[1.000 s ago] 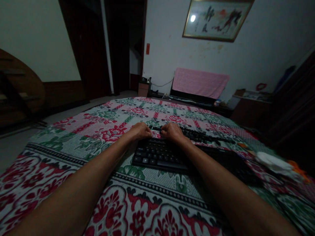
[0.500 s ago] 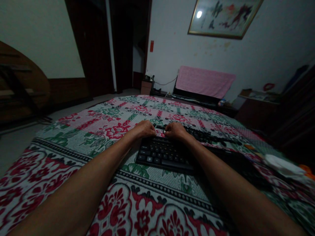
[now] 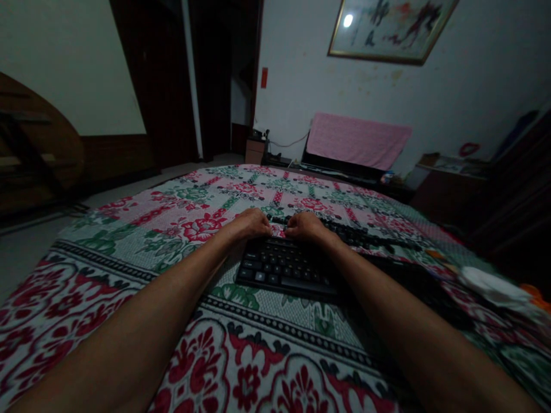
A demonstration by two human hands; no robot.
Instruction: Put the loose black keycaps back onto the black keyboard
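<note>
A black keyboard (image 3: 275, 265) lies on the flowered cloth, its right part hidden under my right forearm. At its far edge, my left hand (image 3: 255, 222) is closed with the fingertips pressed together, and whatever they hold is hidden. A small gap away, my right hand (image 3: 305, 226) is also closed in a pinch; its contents cannot be made out. Just beyond both hands runs a line of small black pieces (image 3: 361, 235), which look like loose keycaps, stretching off to the right.
The patterned cloth (image 3: 202, 226) covers a wide, bed-like surface. To the right lie a white crumpled item (image 3: 491, 285) and an orange object (image 3: 534, 297). A pink towel (image 3: 359, 140) hangs over something dark by the far wall. A round wooden tabletop (image 3: 38, 137) leans at left.
My hands stay almost in place at the keyboard's far edge. A small white spot at my right fingertips no longer shows. The view has shifted slightly.
</note>
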